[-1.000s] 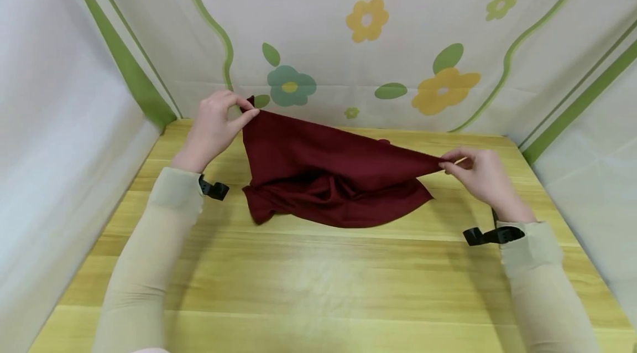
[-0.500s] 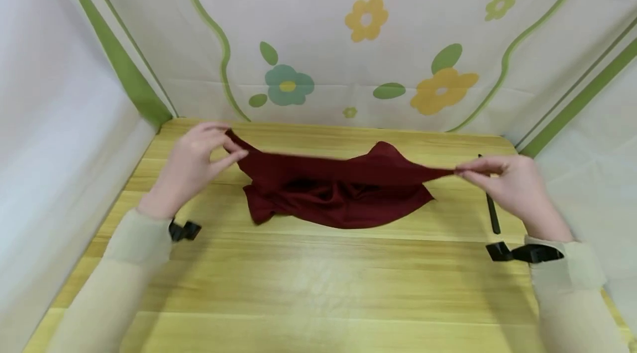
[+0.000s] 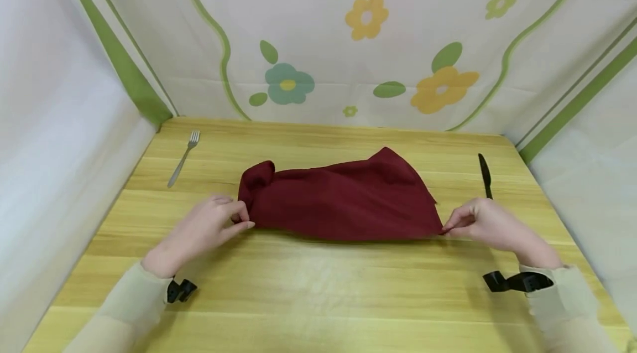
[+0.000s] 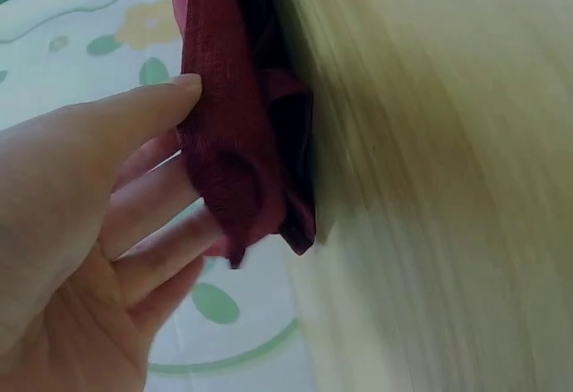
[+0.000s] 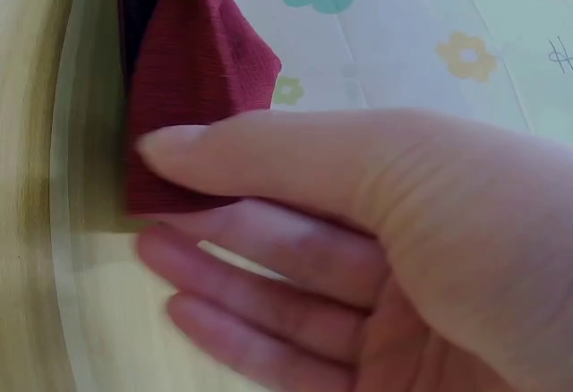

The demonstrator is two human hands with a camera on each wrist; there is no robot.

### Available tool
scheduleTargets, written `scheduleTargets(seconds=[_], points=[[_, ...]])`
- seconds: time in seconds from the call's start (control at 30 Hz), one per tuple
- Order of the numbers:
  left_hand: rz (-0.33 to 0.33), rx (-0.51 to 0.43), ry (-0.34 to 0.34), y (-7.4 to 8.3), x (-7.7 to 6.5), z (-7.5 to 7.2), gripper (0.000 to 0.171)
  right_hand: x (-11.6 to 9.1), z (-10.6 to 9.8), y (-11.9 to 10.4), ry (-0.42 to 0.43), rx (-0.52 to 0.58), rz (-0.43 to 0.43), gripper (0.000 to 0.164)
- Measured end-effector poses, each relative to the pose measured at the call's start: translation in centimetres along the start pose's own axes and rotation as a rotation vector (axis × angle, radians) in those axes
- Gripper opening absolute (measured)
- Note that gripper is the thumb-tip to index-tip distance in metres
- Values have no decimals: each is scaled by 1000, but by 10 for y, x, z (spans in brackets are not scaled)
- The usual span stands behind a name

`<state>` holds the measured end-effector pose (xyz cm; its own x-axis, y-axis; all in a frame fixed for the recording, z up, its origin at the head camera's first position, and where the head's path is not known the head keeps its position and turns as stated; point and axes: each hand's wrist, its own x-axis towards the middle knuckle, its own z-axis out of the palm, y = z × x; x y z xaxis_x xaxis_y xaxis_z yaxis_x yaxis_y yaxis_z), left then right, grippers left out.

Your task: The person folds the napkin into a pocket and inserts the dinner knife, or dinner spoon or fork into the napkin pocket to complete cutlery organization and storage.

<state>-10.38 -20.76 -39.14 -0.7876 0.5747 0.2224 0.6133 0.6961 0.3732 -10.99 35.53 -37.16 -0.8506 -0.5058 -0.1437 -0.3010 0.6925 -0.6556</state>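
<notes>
A dark red cloth napkin (image 3: 338, 198) stretches across the middle of the wooden table, its near edge drawn fairly straight between both hands. My left hand (image 3: 204, 231) pinches its near left corner between thumb and fingers; in the left wrist view the napkin (image 4: 228, 115) passes between thumb and fingertips. At the opposite end, my right hand (image 3: 490, 226) pinches the near right corner, and the right wrist view has that napkin corner (image 5: 183, 97) under the thumb. Part of the cloth bunches up at its far left, and a corner points away at the far right. The layers beneath are hidden.
A fork (image 3: 183, 158) lies on the table (image 3: 318, 297) at the far left. Near the right edge lies a dark knife (image 3: 485, 176), its lower end hidden by my right hand. A white flowered curtain (image 3: 318, 37) closes off the back and sides.
Both hands have come down and toward me, bringing the raised napkin edge over the crumpled near part. Fork and knife have come into view as the hands moved.
</notes>
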Motion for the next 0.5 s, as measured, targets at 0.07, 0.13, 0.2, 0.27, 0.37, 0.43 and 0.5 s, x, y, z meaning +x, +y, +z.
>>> scheduleTargets(seconds=[0.07, 0.13, 0.2, 0.27, 0.37, 0.43, 0.5], points=[[-32, -74, -84, 2, -2, 0, 22, -2, 1, 0, -109, 68, -16, 8], [-60, -154, -185, 4, -3, -3, 22, -4, 1, -2, -219, 149, -17, 6], [-64, -231, -267, 6, -4, -6, 21, -6, 0, -3, -290, 207, -12, 6], [-62, -301, -296, 6, -3, -10, 19, -8, -3, -3, -300, 229, -35, 7], [-47, -320, -170, 1, 4, -20, 13, -7, -12, -1, -157, 186, -97, 9], [-56, -291, -14, -5, 13, -28, 10, -1, -20, -2, 19, 117, -86, 10], [-69, -219, 153, -13, 26, -36, 7, 9, -30, -5, 215, 83, -39, 11]])
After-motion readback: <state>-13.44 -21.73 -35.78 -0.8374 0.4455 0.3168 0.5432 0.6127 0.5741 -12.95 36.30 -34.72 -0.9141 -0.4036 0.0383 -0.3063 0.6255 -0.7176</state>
